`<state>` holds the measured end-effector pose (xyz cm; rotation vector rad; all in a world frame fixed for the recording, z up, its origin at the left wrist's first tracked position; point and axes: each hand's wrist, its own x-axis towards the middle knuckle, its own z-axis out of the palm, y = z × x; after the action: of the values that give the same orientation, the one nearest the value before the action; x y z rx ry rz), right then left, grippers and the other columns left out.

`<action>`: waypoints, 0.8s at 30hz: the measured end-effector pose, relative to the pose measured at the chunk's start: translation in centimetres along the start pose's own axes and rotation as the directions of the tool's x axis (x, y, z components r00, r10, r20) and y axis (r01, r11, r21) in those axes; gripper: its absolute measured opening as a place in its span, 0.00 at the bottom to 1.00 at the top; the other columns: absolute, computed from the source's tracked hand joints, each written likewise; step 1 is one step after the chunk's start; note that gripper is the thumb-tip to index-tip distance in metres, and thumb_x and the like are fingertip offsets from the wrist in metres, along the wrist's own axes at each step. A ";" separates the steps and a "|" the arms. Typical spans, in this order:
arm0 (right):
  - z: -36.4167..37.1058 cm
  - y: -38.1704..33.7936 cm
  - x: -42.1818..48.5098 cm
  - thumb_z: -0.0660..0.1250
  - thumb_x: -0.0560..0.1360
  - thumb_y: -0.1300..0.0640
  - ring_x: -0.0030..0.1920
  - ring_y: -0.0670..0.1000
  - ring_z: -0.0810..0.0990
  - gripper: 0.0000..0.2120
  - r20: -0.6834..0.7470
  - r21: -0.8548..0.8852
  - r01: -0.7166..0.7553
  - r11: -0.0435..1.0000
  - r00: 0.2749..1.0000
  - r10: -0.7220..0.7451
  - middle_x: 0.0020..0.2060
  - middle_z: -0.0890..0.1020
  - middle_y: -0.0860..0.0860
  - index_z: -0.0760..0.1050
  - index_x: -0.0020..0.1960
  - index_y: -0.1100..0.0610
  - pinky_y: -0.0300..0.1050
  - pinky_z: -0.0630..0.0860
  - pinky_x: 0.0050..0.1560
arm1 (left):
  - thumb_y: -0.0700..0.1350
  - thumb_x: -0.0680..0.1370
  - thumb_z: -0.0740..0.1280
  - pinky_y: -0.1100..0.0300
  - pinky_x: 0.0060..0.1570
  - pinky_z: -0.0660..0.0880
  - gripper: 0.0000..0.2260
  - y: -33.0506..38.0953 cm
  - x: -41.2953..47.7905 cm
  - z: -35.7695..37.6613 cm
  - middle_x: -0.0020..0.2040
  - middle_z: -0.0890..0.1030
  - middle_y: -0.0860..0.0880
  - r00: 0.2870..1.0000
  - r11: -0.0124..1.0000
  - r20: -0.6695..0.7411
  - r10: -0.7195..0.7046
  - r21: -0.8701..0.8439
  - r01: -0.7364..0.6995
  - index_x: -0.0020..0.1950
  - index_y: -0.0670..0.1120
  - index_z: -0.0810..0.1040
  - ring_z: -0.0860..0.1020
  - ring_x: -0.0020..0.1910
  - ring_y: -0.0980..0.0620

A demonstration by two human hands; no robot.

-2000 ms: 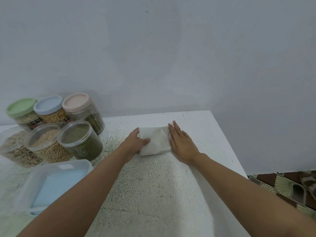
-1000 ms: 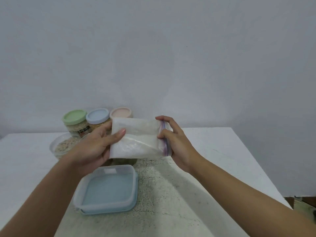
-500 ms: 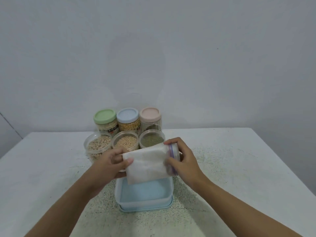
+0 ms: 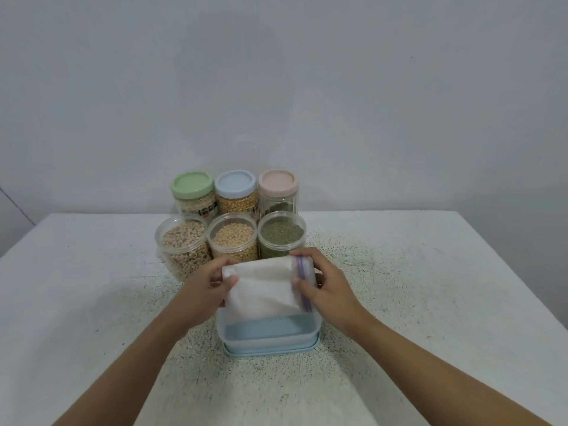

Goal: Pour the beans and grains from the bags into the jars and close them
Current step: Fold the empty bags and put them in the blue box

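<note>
A: As you look down at the counter (image 4: 430, 272), your left grip (image 4: 203, 290) pinches the left edge of the bag (image 4: 261, 287), thumb on top and fingers curled underneath.

B: Your right grip (image 4: 325, 290) is curled round the other end, thumb just beside the purple zip strip (image 4: 302, 287). You hold the whitish, folded bag over the far part of the blue tub (image 4: 267, 333), which sits on the counter right in front of you. Whether bag and tub touch, I cannot tell.

A: The surface under you is pale and peppered with fine dark and yellowish flecks. They are thickest around the tub and the jars, and it runs plainer toward the left edge.

B: Behind the bag you have six jars in two rows of three, packed close. The back row has the green-lidded jar (image 4: 193, 195), the blue-lidded jar (image 4: 236, 195) and the pink-lidded jar (image 4: 278, 195). The front row has the pale-bean jar (image 4: 181, 244), the tan-bean jar (image 4: 232, 241) and the green-grain jar (image 4: 281, 238), all filled near the rim. Whether clear lids cover those three, I cannot tell.

A: Beyond the counter's far edge you face a plain grey-white wall (image 4: 276, 87), with a faint slanting line low at the far left.
</note>
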<state>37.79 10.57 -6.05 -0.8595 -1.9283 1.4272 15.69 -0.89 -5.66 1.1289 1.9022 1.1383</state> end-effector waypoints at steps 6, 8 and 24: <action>0.0 1.0 -0.3 0.76 0.71 0.61 0.39 0.37 0.76 0.16 0.128 -0.279 0.103 0.955 0.989 -0.070 0.43 0.79 0.42 0.74 0.52 0.49 0.32 0.72 0.38 | 0.46 0.79 0.72 0.56 0.48 0.82 0.09 -2.6 -0.2 -1.1 0.51 0.84 0.59 0.985 0.920 0.015 0.173 0.354 -0.167 0.55 0.60 0.84 0.82 0.48 0.59; -0.3 1.3 0.1 0.77 0.69 0.60 0.41 0.37 0.75 0.16 0.168 -0.354 0.149 0.923 0.981 -0.094 0.44 0.79 0.42 0.74 0.51 0.49 0.30 0.69 0.40 | 0.46 0.78 0.74 0.62 0.48 0.77 0.10 -2.7 -0.4 -1.1 0.49 0.84 0.62 0.973 0.872 0.037 0.228 0.436 -0.221 0.54 0.61 0.83 0.80 0.47 0.62; 0.1 2.4 2.5 0.71 0.69 0.51 0.49 0.52 0.76 0.16 0.369 -0.766 0.421 0.486 0.907 -0.204 0.48 0.82 0.50 0.79 0.55 0.54 0.48 0.74 0.58 | 0.39 0.76 0.75 0.73 0.40 0.69 0.12 -3.6 -0.1 0.0 0.46 0.81 0.61 0.901 0.765 0.063 0.428 0.505 -0.399 0.57 0.50 0.84 0.76 0.42 0.68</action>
<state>36.56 12.99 -8.16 -0.6454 -2.8302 0.2910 14.49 -1.90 -8.89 1.9080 2.1263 0.8993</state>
